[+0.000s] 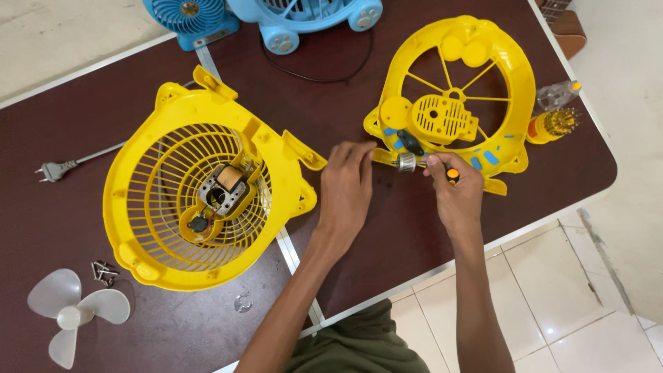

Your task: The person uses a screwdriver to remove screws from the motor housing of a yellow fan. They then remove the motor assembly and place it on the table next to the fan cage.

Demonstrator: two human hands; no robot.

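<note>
- Gripping small metal rotor with left hand fingertips.
- Clenching orange-handled screwdriver in right hand.
- Resting nearby: yellow fan rear housing, yellow front grille with motor.

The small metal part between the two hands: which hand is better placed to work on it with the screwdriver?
Probably the right hand: it already holds the orange-tipped screwdriver beside the metal part. The left hand only steadies that part with its fingertips.
</note>
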